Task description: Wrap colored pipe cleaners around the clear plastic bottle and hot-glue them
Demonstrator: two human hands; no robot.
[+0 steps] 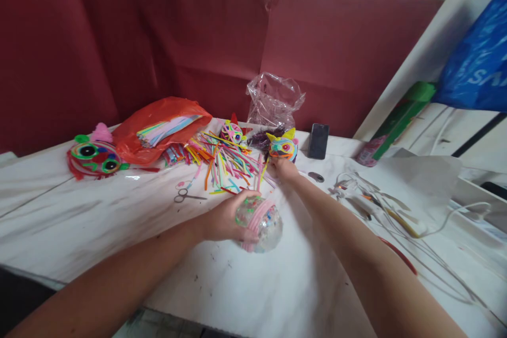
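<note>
My left hand [228, 217] grips a clear, rounded plastic container [273, 232] from its left side. Pink fuzzy pipe cleaner [259, 216] is wound around the container's middle, and bits of green, blue and red show on it. One pink end sticks up above it. Farther off, my right hand [284, 170] reaches to the right edge of a pile of colourful pipe cleaners [233, 166], just in front of a craft head with yellow ears [285, 147]. Its fingers look bent together; what lies between them is hidden.
Scissors [189, 196] lie left of the container. Behind stand a red plastic bag [158, 121], a big-eyed craft head [93, 156], another small craft head [233, 132], a clear plastic bag [273, 100] and a phone [318, 141]. White cables [428, 248] and tools spread at the right.
</note>
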